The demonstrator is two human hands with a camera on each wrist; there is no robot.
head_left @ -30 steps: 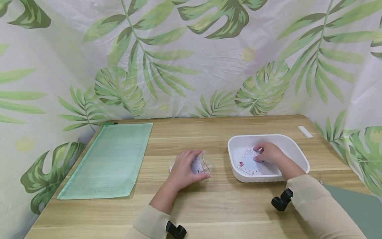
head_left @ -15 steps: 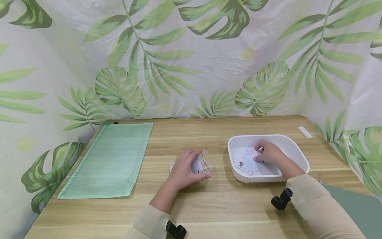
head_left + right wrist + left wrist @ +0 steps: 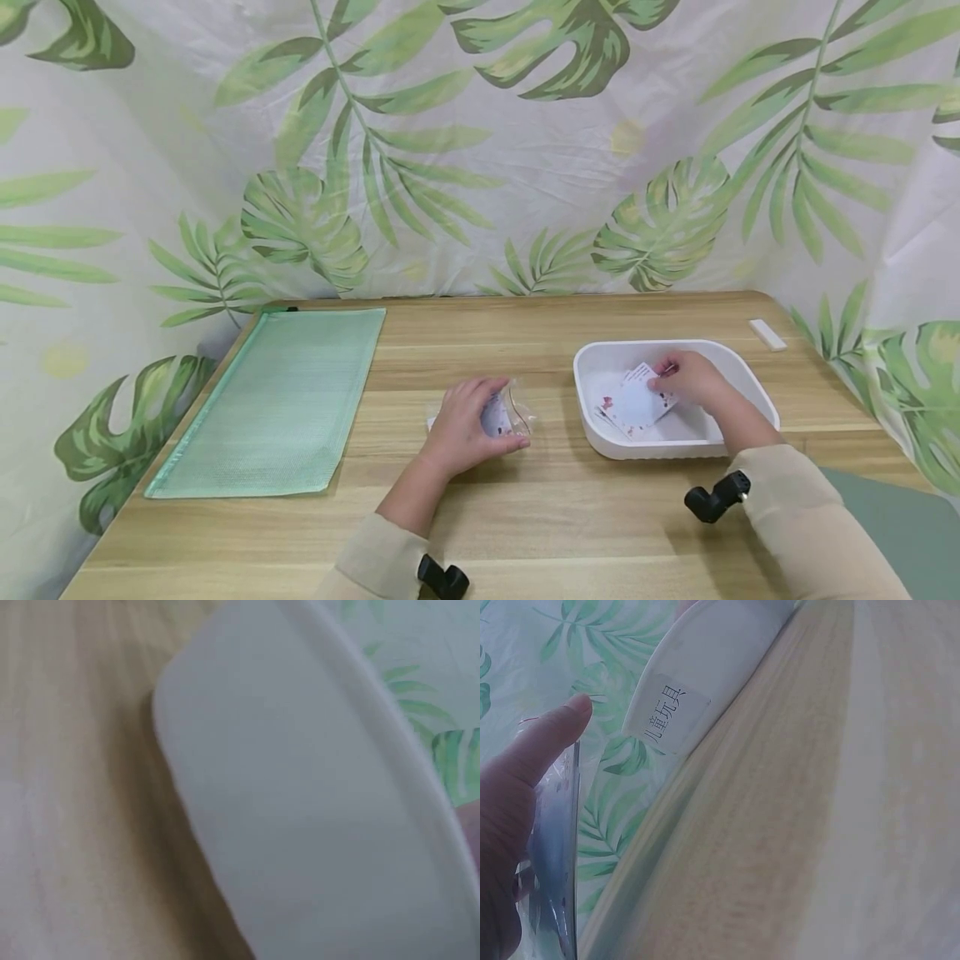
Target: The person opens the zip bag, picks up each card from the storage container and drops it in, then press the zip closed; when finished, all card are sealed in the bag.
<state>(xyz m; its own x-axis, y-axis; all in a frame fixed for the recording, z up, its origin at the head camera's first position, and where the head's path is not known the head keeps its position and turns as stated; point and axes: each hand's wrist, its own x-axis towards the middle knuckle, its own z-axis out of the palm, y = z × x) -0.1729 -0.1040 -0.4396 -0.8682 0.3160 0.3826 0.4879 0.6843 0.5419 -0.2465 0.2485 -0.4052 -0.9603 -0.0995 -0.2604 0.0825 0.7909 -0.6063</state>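
My left hand (image 3: pixel 459 427) grips a small clear plastic bag (image 3: pixel 517 410) with printed white cards inside, at mid-table in the head view. The left wrist view shows the thumb (image 3: pixel 551 739) along the edge of that bag (image 3: pixel 555 847). In the white plastic basin (image 3: pixel 645 450), my right hand (image 3: pixel 693 379) pinches a white card (image 3: pixel 636 402) with small red prints and lines of text, tilted over another card beneath. The basin's outer wall (image 3: pixel 300 787) fills most of the right wrist view, which hides the card.
A mint-green mesh zip pouch (image 3: pixel 273 408) lies flat at the left. At the back right rests a small white block (image 3: pixel 767 334). A grey-green sheet (image 3: pixel 892 517) shows at the right front. The basin bears a label (image 3: pixel 667 712).
My right hand has drawn slightly back to the right, and the card it pinches has lifted and turned, exposing the card below. The left hand and bag stay in place.
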